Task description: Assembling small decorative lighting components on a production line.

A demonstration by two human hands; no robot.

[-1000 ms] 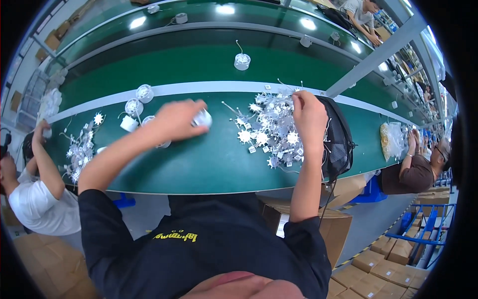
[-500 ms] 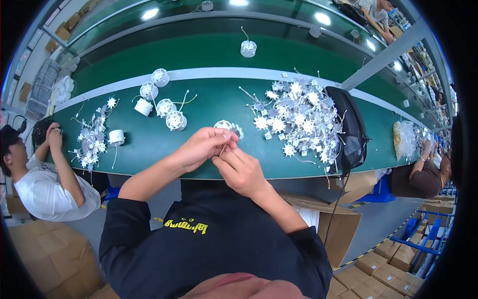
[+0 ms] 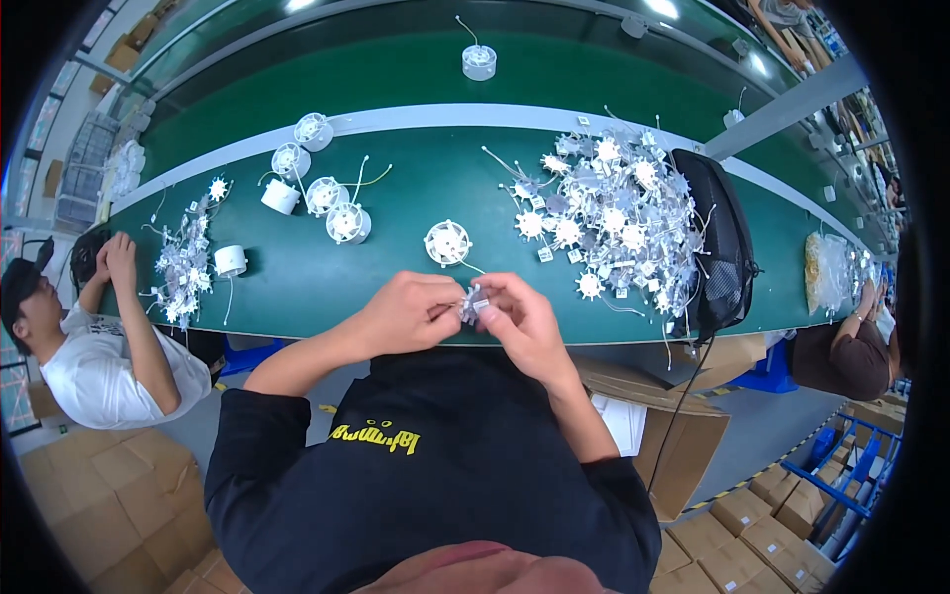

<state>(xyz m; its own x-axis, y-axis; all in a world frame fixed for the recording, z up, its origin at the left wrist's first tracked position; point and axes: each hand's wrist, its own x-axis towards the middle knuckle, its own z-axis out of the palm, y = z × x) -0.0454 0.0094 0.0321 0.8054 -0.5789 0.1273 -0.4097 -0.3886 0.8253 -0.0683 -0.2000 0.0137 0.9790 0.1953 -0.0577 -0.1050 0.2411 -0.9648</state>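
Head view: both hands meet just above the near edge of the green worktop (image 3: 297, 287). The left hand (image 3: 401, 315) is curled nearly closed, its fingertips pinching one side of a small star-shaped metal part (image 3: 472, 302); the right hand (image 3: 524, 315) is curled the same way and pinches the other side. The part sits between the two sets of fingertips, held clear of the worktop, and is partly hidden by them.

Judging by its size and thin spiky fins, the part is likely light and stiff, with sharp points and a fine wire that could bend or snag. The rim between the fins looks the safest place to grip, as both hands do now, rather than the wire.

Counting: one part is in hand. One round white housing (image 3: 447, 243) lies just beyond the hands, with a wire trailing toward them. Five more white housings (image 3: 315, 188) cluster to the left, one stands alone near the left heap (image 3: 230, 260), and one sits on the far belt (image 3: 479, 61). The big heap of star parts (image 3: 614, 213) to the right holds too many to count, as does the smaller heap (image 3: 183, 262) by a co-worker's raised hands (image 3: 111, 259). One black mesh bag (image 3: 717, 247) lies beside the big heap.
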